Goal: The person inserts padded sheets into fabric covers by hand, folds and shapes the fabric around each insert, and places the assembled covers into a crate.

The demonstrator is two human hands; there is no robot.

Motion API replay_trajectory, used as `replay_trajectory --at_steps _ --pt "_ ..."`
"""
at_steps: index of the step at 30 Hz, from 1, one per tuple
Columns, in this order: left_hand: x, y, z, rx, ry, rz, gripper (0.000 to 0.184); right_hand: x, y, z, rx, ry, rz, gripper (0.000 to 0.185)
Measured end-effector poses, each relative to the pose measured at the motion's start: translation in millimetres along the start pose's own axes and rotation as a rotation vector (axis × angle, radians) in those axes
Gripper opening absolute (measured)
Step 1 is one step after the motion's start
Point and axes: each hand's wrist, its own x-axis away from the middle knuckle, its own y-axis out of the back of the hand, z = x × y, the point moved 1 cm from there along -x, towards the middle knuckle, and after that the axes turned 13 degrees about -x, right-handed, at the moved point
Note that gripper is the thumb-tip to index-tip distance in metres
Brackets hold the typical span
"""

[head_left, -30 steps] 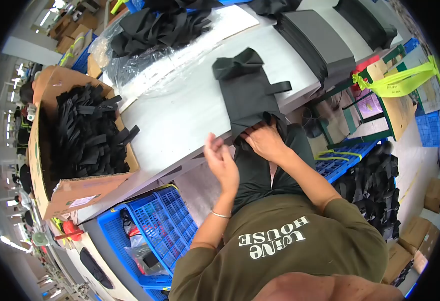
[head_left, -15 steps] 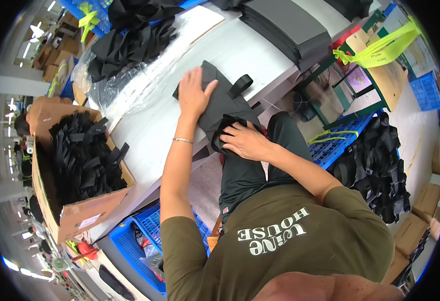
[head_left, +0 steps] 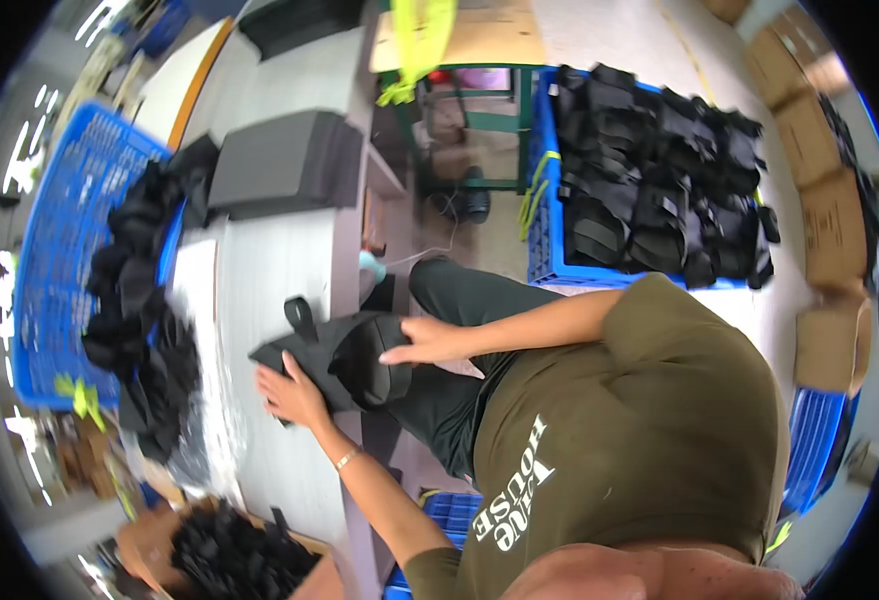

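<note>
A black fabric bag with a loop strap lies over the table's edge towards my lap, its mouth open on the lap side. My left hand, with a thin bracelet at the wrist, rests on the bag's far end, fingers stretched out. At the mouth, my right hand holds the rim, thumb on the inner side and the other fingers partly hidden behind the fabric.
A stack of flat black pieces sits further along the table. Black fabric items hang from a blue crate beside clear plastic. A box of black strips stands near. Another blue crate holds black bags; cartons stand beyond.
My view has swung to the right, bringing the filled crate into fuller sight. The bag's mouth now shows wide open, and my right hand has shifted from lying over it to holding its rim.
</note>
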Motion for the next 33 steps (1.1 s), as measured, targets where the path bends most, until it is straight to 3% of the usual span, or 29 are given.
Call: replay_trajectory --at_steps 1,2,3,6,7,8,9,10,11,12,13,14,16,18,21,22,23,24,26,28,29,30,32,33 --pt "3.3 1.9 -3.0 0.020 -0.011 -0.006 0.077 -7.6 -6.4 0.0 0.003 -0.126 -0.021 0.048" --pt "8.0 1.6 -3.6 0.034 -0.011 -0.008 0.077 -17.1 -17.8 -16.2 -0.151 -0.013 -0.168 0.037" --pt "11.3 -0.1 0.6 0.046 -0.004 -0.008 0.077 -16.4 -23.0 -11.8 -0.359 -0.082 -0.160 0.030" --pt "-3.2 -23.2 39.1 0.275 0.113 -0.109 0.075 -22.5 -14.6 -34.8 -0.373 0.046 -0.086 0.023" --pt "-5.3 -50.3 69.6 0.144 -0.022 -0.175 0.073 -15.4 -1.0 -37.2 -0.342 0.112 -0.059 0.022" --pt "-0.7 -48.9 82.8 0.298 0.000 -0.153 0.072 -7.4 16.8 -36.9 -0.305 0.180 -0.033 0.020" --pt "0.8 -37.7 79.5 0.456 0.020 -0.129 0.070 0.7 42.0 -35.5 -0.280 0.005 -0.087 0.016" --pt "1.9 -29.4 70.7 0.364 0.020 -0.067 0.070 18.9 67.1 -34.1 -0.383 0.160 -0.135 0.017" --pt "7.5 -9.4 59.4 0.268 0.019 -0.007 0.070 54.6 89.7 -7.8 -0.463 0.080 -0.240 0.019" --pt "10.6 -2.9 51.9 0.168 0.021 0.051 0.070 69.8 121.3 -16.2 -0.634 0.133 -0.219 0.024" --pt "12.3 -2.9 46.1 0.120 0.029 -0.004 0.070 74.0 160.4 -45.2 -0.836 0.167 -0.212 0.028" --pt "15.1 -2.6 42.8 0.070 0.042 -0.060 0.070 106.0 178.6 -26.8 -1.009 0.209 -0.294 0.032" --pt "16.7 -8.8 43.6 0.007 0.051 -0.146 0.070 150.2 234.7 -32.3 -0.916 0.409 -0.514 0.034" --pt "11.0 -14.6 45.1 -0.014 0.025 -0.137 0.067 196.5 274.6 -22.8 -1.108 0.527 -0.683 0.031" --pt "16.6 -10.8 41.6 -0.014 0.019 -0.142 0.063 239.8 361.3 -38.8 -1.141 0.716 -0.938 0.022" --pt "18.1 -5.3 38.0 -0.015 0.035 -0.148 0.062 255.0 396.6 -52.5 -0.761 0.705 -1.132 0.017" --pt "17.7 -13.2 40.3 0.006 0.018 -0.179 0.061 262.2 404.0 -29.3 -0.975 0.895 -1.074 0.015" --pt "15.4 -19.5 42.8 0.021 0.010 -0.213 0.060 271.6 459.4 -51.9 -1.002 0.836 -1.234 0.016" --pt "18.0 -19.2 38.6 -0.012 0.038 -0.203 0.062 277.4 497.1 -43.2 -0.955 0.823 -1.430 0.040" --pt "20.2 -13.0 35.6 0.008 0.067 -0.147 0.064 278.1 581.7 -101.3 -1.015 0.732 -1.275 0.050" --pt "22.1 -11.2 34.1 0.023 0.092 -0.127 0.065 248.2 516.5 -50.8 -1.004 0.537 -1.589 0.047" --pt "23.8 -7.4 31.3 0.042 0.111 -0.106 0.065 223.0 494.9 -44.5 -0.930 0.495 -1.542 0.042" --pt "26.0 -7.8 30.3 0.071 0.127 -0.116 0.065 165.0 446.4 -47.9 -0.734 0.349 -1.270 0.026" --pt "27.6 -7.6 30.4 0.083 0.130 -0.122 0.066 134.9 397.2 -35.4 -0.694 0.402 -1.014 0.024"
